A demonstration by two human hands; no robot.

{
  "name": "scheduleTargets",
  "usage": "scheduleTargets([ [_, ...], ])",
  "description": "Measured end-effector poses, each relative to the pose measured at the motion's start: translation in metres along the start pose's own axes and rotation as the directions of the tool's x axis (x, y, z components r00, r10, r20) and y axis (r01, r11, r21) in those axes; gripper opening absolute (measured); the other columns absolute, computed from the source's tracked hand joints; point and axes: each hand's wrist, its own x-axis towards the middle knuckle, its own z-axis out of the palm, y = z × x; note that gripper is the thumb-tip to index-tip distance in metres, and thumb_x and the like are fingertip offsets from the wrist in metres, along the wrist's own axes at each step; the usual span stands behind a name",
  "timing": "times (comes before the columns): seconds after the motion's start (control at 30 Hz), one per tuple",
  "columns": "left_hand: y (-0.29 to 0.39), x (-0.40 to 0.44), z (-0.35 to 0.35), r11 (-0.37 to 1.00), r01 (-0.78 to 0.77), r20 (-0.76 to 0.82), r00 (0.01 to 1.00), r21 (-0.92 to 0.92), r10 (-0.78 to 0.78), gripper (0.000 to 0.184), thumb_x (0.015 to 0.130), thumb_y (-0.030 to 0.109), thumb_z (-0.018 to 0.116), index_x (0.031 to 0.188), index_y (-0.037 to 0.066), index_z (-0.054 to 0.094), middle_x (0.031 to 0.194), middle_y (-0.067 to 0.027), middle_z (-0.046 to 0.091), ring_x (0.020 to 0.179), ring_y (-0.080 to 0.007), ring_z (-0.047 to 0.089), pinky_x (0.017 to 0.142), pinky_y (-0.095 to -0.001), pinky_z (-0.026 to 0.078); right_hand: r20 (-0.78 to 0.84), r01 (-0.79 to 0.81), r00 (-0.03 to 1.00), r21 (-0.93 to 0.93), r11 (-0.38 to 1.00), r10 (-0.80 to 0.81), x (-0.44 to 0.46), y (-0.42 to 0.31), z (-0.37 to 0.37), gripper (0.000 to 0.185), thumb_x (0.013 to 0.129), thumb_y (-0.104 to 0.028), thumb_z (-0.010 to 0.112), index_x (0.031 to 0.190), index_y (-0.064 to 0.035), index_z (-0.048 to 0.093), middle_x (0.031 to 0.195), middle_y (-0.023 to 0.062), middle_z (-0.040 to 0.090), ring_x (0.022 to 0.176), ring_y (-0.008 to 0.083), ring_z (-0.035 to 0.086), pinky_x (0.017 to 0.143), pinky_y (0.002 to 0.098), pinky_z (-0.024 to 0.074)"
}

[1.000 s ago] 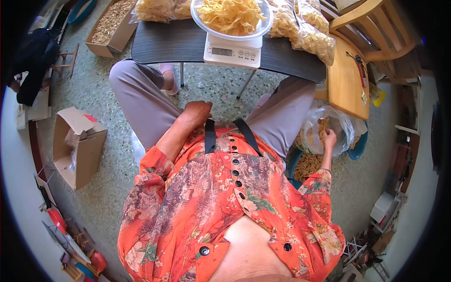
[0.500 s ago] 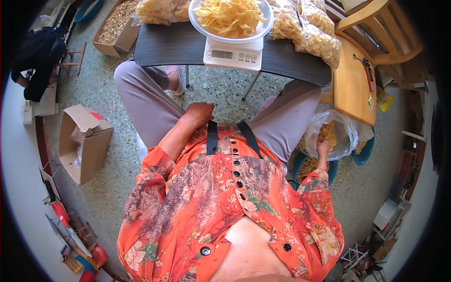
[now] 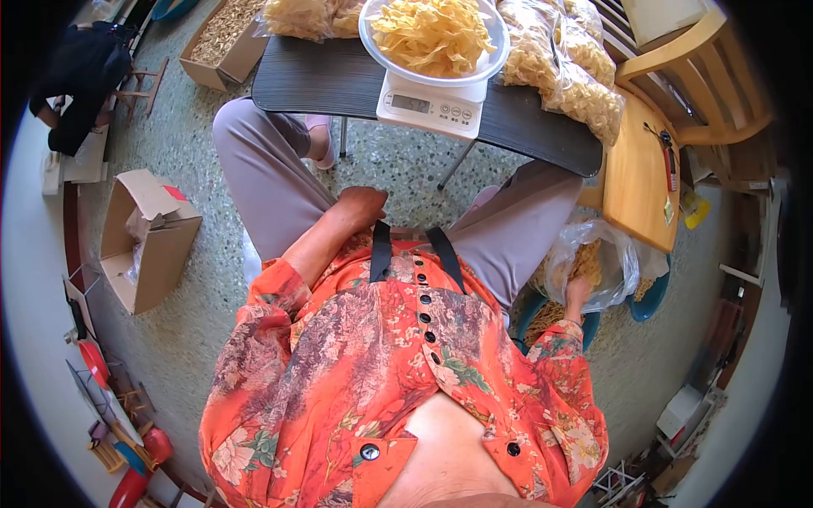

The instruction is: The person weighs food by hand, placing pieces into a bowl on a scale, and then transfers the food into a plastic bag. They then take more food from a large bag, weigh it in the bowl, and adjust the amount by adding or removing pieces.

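My left hand point(image 3: 364, 205) rests on my lap by the inner thigh, fingers curled in, with nothing visible in it. Down at my right side, my right hand point(image 3: 578, 292) reaches into a clear plastic bag point(image 3: 622, 258) of dried yellow pieces point(image 3: 586, 261); its fingertips are hidden among them. The bag sits over a teal basin point(image 3: 590, 332) of similar pieces. In front of me, a white kitchen scale point(image 3: 432, 103) stands on a black table point(image 3: 318, 76). A white bowl point(image 3: 500, 52) heaped with pale yellow dried flakes point(image 3: 432, 34) sits on the scale.
Filled clear bags point(image 3: 584, 93) lie on the table's right, another bag point(image 3: 309, 19) on its left. A wooden chair point(image 3: 639, 169) with tools stands at right. An open cardboard box point(image 3: 165, 258) is on the left floor. A person in dark clothes point(image 3: 85, 76) is at far left.
The view has shifted slightly, so the table and scale appear lower and further right. My right hand stays in the bag, slightly lower in view. My left hand keeps its place on my lap.
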Motion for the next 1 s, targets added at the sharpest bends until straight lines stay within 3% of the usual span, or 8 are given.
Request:
scheduleTargets([
  [0.1, 0.0, 0.0, 0.0, 1.0, -0.005, -0.002, 1.0, 0.003, 0.005, 0.032, 0.081, 0.027, 0.071, 0.103, 0.005, 0.063, 0.095, -0.0178, 0.069, 0.093, -0.0362, 0.067, 0.076, -0.0484, 0.053, -0.045, 0.054, 0.998, 0.013, 0.998, -0.054, 0.004, 0.007, 0.006, 0.03, 0.088, -0.025, 0.05, 0.097, -0.0049, 0.07, 0.103, 0.0227, 0.068, 0.098, 0.0432, 0.064, 0.082, 0.0529, 0.0506],
  [0.17, 0.0, 0.001, 0.001, 1.0, -0.007, 0.0, 1.0, 0.008, 0.007, 0.034, 0.081, 0.027, 0.071, 0.105, 0.006, 0.063, 0.096, -0.0183, 0.069, 0.093, -0.0365, 0.067, 0.076, -0.0484, 0.053, 0.058, 0.105, 0.993, 0.032, 0.994, -0.106, 0.002, 0.008, 0.003, 0.028, 0.087, -0.024, 0.049, 0.095, -0.0058, 0.07, 0.101, 0.0228, 0.068, 0.098, 0.0429, 0.064, 0.082, 0.0522, 0.0501],
  [0.47, 0.003, 0.002, -0.003, 1.0, 0.0, 0.034, 0.999, 0.001, 0.0, 0.035, 0.081, 0.028, 0.072, 0.105, 0.005, 0.063, 0.096, -0.0185, 0.069, 0.093, -0.0362, 0.068, 0.076, -0.0481, 0.053, -0.061, 0.088, 0.995, 0.099, 0.991, -0.082, -0.007, 0.004, -0.002, 0.026, 0.088, -0.023, 0.049, 0.089, -0.0052, 0.069, 0.098, 0.0237, 0.068, 0.096, 0.0438, 0.063, 0.081, 0.0527, 0.0496],
  [0.8, 0.007, 0.005, -0.001, 0.999, -0.019, 0.016, 1.0, 0.028, 0.019, 0.033, 0.081, 0.03, 0.072, 0.102, 0.005, 0.063, 0.095, -0.0174, 0.069, 0.094, -0.0359, 0.067, 0.077, -0.0473, 0.053, -0.027, -0.083, 0.996, 0.081, 0.993, 0.085, -0.005, 0.0, -0.041, 0.029, 0.082, -0.027, 0.063, 0.09, -0.0015, 0.073, 0.094, 0.0272, 0.068, 0.088, 0.0461, 0.065, 0.078, 0.0496, 0.0507],
  [0.87, 0.006, 0.006, 0.001, 1.0, -0.016, 0.012, 1.0, 0.011, 0.016, 0.033, 0.081, 0.03, 0.072, 0.101, 0.005, 0.063, 0.095, -0.0173, 0.069, 0.094, -0.0362, 0.067, 0.077, -0.0477, 0.053, -0.126, 0.094, 0.989, 0.156, 0.983, -0.074, 0.003, 0.014, -0.037, 0.027, 0.083, -0.027, 0.065, 0.088, -0.0017, 0.074, 0.087, 0.024, 0.07, 0.082, 0.0398, 0.068, 0.074, 0.0467, 0.0512],
  [0.9, 0.006, 0.006, 0.002, 1.0, -0.027, 0.02, 0.999, 0.016, 0.027, 0.033, 0.081, 0.03, 0.072, 0.101, 0.005, 0.063, 0.095, -0.0173, 0.069, 0.094, -0.0362, 0.067, 0.077, -0.0477, 0.053, -0.122, 0.079, 0.991, 0.156, 0.985, -0.06, 0.002, 0.019, -0.036, 0.027, 0.083, -0.027, 0.065, 0.088, -0.0017, 0.074, 0.087, 0.024, 0.07, 0.082, 0.0398, 0.068, 0.074, 0.0467, 0.0512],
  [0.97, 0.006, 0.009, 0.0, 0.999, -0.033, 0.03, 0.999, 0.005, 0.033, 0.033, 0.082, 0.03, 0.072, 0.101, 0.005, 0.063, 0.095, -0.0178, 0.069, 0.094, -0.0366, 0.067, 0.076, -0.0483, 0.052, -0.188, 0.114, 0.982, 0.474, 0.873, -0.026, 0.004, 0.025, -0.039, 0.026, 0.082, -0.026, 0.067, 0.089, -0.001, 0.073, 0.085, 0.0212, 0.071, 0.081, 0.0316, 0.07, 0.074, 0.0423, 0.0526],
  [1.0, 0.006, 0.009, -0.001, 0.999, -0.04, 0.028, 0.999, 0.008, 0.039, 0.033, 0.082, 0.03, 0.072, 0.101, 0.005, 0.063, 0.095, -0.0178, 0.069, 0.094, -0.0366, 0.067, 0.076, -0.0483, 0.052, -0.161, 0.082, 0.987, 0.525, 0.847, 0.005, 0.004, 0.025, -0.041, 0.027, 0.083, -0.025, 0.068, 0.091, 0.0006, 0.072, 0.077, 0.0154, 0.07, 0.069, 0.0233, 0.068, 0.064, 0.0379, 0.0523],
])
